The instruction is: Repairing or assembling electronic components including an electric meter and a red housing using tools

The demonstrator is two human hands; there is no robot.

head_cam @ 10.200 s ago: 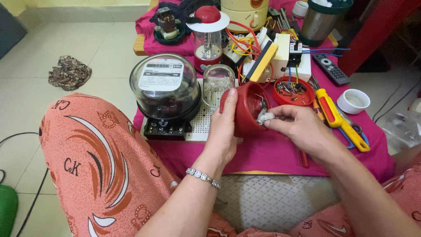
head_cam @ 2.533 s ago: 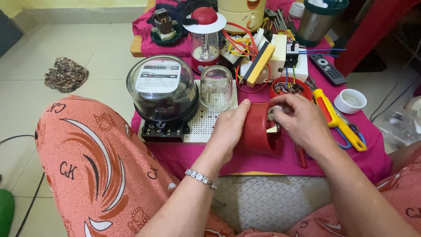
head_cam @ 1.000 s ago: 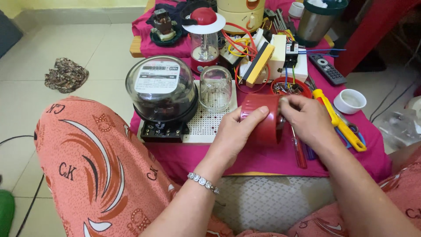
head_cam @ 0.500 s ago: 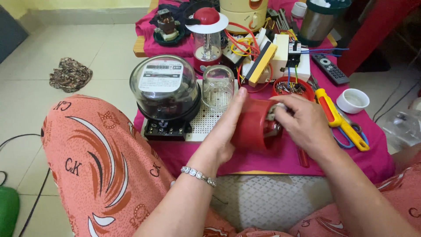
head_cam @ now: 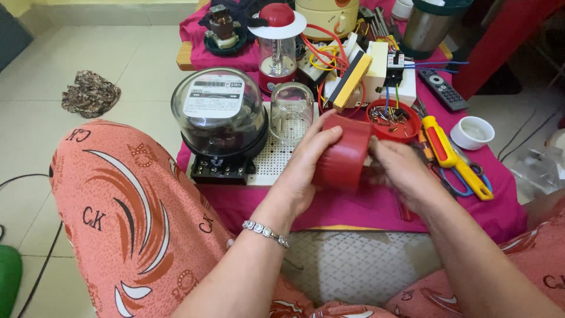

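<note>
Red plastic housing [head_cam: 344, 156] is held above the magenta cloth [head_cam: 353, 206], just right of the domed electricity meter [head_cam: 219, 121]. Left hand [head_cam: 306, 171] is wrapped around it, fingers curled tight on the shell. Right hand [head_cam: 400, 171] is pressed to its open end; finger grip cannot be told. Clear jar [head_cam: 291, 112] stands between meter and housing.

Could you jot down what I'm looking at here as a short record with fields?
Setting: low table under a magenta cloth, person seated on the floor
Left hand: grips a red cylindrical housing
Right hand: at the housing's open end, fingertips hidden
Beside: glass-domed electricity meter, clear cup, red dish of small parts
Tools: yellow-handled screwdriver
</note>
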